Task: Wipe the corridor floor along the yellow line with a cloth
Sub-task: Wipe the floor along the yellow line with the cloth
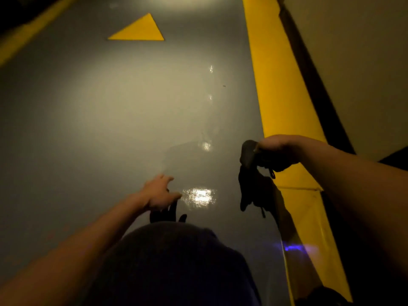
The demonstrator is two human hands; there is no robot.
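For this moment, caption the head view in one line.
Right hand lifts a dark cloth beside the yellow line; left hand reaches open.

The grey corridor floor (110,111) fills the frame, glossy, with bright reflections near centre. A yellow line (280,85) runs from 12 o'clock down to 5 o'clock along the wall. A yellow triangle (141,29) sits at 11 o'clock. At 3 o'clock the right hand (276,151) clutches a dark cloth (254,186), hanging above the floor. The left hand (157,193), fingers spread, reaches toward the floor near 6 o'clock.
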